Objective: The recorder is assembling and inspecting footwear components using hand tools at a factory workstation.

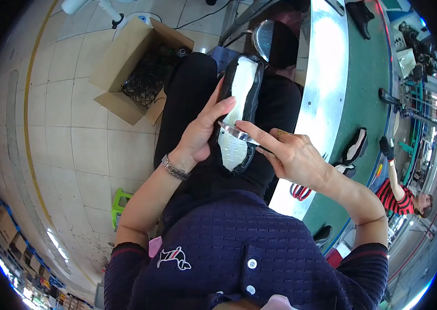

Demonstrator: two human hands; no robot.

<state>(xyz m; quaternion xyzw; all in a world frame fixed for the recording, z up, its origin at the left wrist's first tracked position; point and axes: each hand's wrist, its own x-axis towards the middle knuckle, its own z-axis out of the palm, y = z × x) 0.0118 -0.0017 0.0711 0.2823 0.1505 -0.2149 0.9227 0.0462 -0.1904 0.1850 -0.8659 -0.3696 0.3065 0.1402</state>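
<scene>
A black shoe upper with its white underside (244,77) turned up lies lengthwise above my lap. My left hand (203,129) grips it from the left side, thumb resting on the white surface near the middle. My right hand (298,157) is closed around a shiny curved metal hand tool (234,130), whose kind I cannot make out. The tool lies across the white underside just below my left thumb, its narrow tip toward the left edge. My right index finger stretches along the tool, touching or close to the white surface.
On the left stands an open cardboard box (112,64) with a dark tangle inside. A green stool (117,204) is lower left. To my right run a metal ledge (327,67) and a green belt (365,98) carrying shoes (355,145). Beyond, a person in striped red (402,199) reaches with a gloved hand.
</scene>
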